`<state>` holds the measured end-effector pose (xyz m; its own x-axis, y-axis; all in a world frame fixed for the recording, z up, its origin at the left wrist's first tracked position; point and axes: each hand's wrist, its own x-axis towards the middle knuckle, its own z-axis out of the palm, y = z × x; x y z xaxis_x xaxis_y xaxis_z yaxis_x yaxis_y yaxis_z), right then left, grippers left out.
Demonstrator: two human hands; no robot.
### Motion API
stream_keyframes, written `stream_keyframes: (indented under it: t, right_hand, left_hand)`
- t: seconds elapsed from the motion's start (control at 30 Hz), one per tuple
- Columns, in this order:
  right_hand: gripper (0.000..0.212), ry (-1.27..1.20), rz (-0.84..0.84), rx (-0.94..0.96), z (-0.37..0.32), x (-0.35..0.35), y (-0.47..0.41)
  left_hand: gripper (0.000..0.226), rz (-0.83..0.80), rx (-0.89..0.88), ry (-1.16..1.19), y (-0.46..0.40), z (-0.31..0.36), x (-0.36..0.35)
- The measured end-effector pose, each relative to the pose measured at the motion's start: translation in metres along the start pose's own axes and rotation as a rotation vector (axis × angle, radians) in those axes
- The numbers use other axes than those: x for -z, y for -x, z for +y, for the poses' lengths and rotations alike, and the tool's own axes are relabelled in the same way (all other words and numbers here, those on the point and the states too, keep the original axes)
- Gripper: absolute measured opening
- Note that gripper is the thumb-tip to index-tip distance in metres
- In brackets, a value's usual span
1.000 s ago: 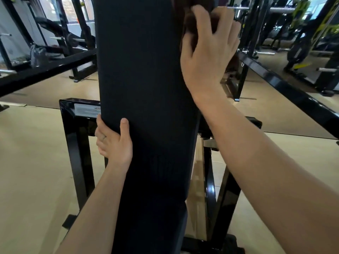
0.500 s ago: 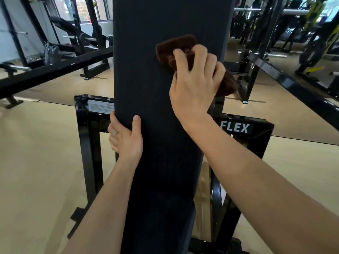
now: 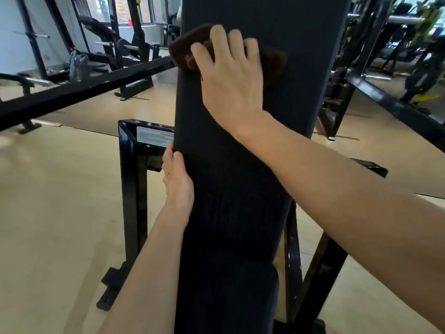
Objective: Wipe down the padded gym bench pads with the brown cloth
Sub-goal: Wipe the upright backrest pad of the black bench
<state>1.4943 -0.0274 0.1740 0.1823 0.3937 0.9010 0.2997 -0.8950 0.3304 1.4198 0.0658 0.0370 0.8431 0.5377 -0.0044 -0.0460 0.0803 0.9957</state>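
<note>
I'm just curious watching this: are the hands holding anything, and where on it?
The right hand presses the brown cloth flat against the bench pad, fingers over its middle. The left hand grips the pad's left edge.

The dark bench pad (image 3: pixel 240 189) on its black frame (image 3: pixel 131 189) bears the brown cloth (image 3: pixel 190 49).
</note>
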Motion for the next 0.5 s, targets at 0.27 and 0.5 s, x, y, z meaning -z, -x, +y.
stream_keyframes:
  t: [0.27, 0.5]
  right_hand:
    - [0.04, -0.231, -0.269, 0.491, -0.042, 0.023, 0.147]
    - [0.029, 0.019, -0.014, 0.206, -0.016, -0.012, -0.012]
  left_hand:
    - [0.052, -0.166, 0.168, 0.212, -0.014, -0.022, 0.035]
    - [0.06, -0.22, 0.329, 0.146, -0.031, -0.034, 0.04]
